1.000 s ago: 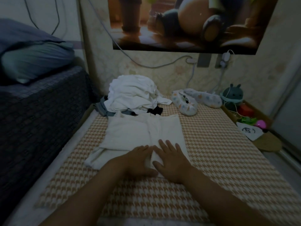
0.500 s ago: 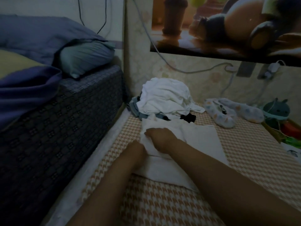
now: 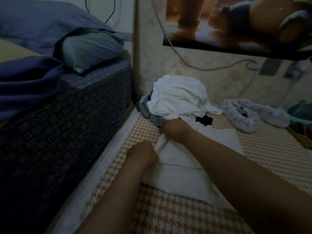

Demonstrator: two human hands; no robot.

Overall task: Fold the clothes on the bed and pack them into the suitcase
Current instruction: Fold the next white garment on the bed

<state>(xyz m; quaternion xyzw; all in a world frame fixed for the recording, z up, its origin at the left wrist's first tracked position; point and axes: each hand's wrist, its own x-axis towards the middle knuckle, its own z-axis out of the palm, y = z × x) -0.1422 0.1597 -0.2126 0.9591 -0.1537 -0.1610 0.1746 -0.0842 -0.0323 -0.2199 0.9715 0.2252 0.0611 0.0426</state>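
Observation:
A white garment [image 3: 184, 173] lies partly folded on the houndstooth mattress [image 3: 263, 149]. My right hand [image 3: 175, 130] reaches across to the garment's left edge and grips a bunched piece of it. My left hand [image 3: 143, 153] grips the same left edge just below, its fingers hidden under the cloth. Behind them a pile of unfolded clothes [image 3: 179, 97], mostly white with grey-blue and black pieces, sits against the wall. No suitcase is in view.
A higher bed with a dark patterned cover [image 3: 64, 119], a teal pillow [image 3: 91, 48] and purple bedding [image 3: 28, 81] rises on the left. Two patterned slippers [image 3: 244, 117] lie at the back right. Cables hang on the wall under a poster [image 3: 236, 22].
Both hands moved from the garment's near middle to its left edge and took hold of it. The right hand has since lifted a bunch of cloth farther back. The view swung left.

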